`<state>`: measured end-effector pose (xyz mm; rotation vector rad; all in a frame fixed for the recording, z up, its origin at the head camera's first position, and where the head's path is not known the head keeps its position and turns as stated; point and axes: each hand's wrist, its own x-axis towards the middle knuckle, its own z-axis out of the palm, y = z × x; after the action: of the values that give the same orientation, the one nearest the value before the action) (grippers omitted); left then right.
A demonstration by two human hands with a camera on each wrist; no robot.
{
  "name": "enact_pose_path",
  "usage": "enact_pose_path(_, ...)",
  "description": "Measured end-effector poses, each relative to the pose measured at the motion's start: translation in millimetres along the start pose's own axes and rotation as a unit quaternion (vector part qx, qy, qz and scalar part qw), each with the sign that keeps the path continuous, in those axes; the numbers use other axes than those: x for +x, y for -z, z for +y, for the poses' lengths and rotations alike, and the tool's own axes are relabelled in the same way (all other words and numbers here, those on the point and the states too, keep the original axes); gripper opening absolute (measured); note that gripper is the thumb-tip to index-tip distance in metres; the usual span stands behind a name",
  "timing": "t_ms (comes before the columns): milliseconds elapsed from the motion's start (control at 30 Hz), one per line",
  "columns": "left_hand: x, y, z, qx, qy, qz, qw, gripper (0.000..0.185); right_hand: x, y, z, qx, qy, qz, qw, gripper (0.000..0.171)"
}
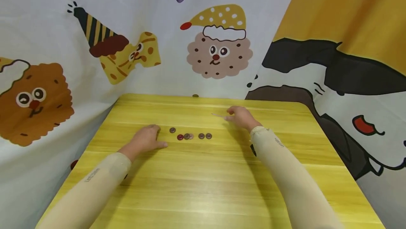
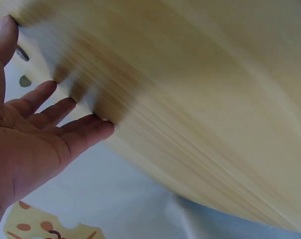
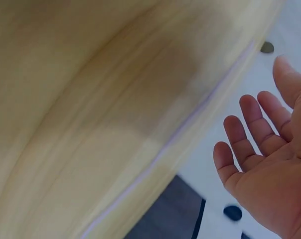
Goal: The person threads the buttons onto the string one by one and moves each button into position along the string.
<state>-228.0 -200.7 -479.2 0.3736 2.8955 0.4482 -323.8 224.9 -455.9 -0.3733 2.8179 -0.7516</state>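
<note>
The row of buttons (image 1: pixel 190 136) runs left to right across the surface (image 1: pixel 203 186), between the spread left hand (image 1: pixel 146 139) and spread right hand (image 1: pixel 240 116); overlapping middle buttons blur together.

— How do your 2 hands sit?
— Your left hand (image 1: pixel 146 139) lies low, palm down, fingers straight and loose.
— And the other?
— Your right hand (image 1: pixel 240 116) reaches further forward, fingers spread, holding nothing; both forearms wear beige sleeves.
</note>
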Motion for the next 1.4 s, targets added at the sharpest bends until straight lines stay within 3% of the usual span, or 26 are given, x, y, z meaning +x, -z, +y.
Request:
enact_pose_path(167,3.7,-4.3,8.1,0.002,0.006,-0.006,1.0,0.09,18.2,-16.8,-14.0,-0.03,-0.023,0.003,0.999,0.051)
enact_pose_path(333,3.6,-7.3,12.0,0.009,0.006,-0.008,0.9999,0.089,22.1,-25.8,-16.9,-0.067,-0.057,0.008,0.996,0.039)
enact_pose_path(600,4.5,-8.5,19.3,0.016,0.002,-0.008,0.9998,0.088,25.5,-40.0,-10.9,-0.058,-0.11,0.046,0.991,0.023)
enact_pose_path(767,6.2,-10.0,20.2,0.017,0.006,-0.006,0.9998,0.087,22.3,-40.3,-13.0,-0.068,-0.124,0.033,0.989,0.022)
enact_pose_path(1000,5.6,-11.3,14.1,0.023,0.005,0.005,0.9997,0.086,6.0,-35.7,-19.7,-0.095,-0.099,-0.014,0.99,0.023)
enact_pose_path(1267,1.8,-6.4,10.6,0.023,0.01,0.003,0.9997,0.087,-28.2,-36.1,-16.4,-0.132,-0.043,-0.014,0.99,0.017)
enact_pose_path(1400,3.0,-6.4,19.9,0.025,-0.017,0.037,0.9989,0.08,-41.7,-36.3,-15.0,-0.156,-0.015,-0.015,0.988,0.016)
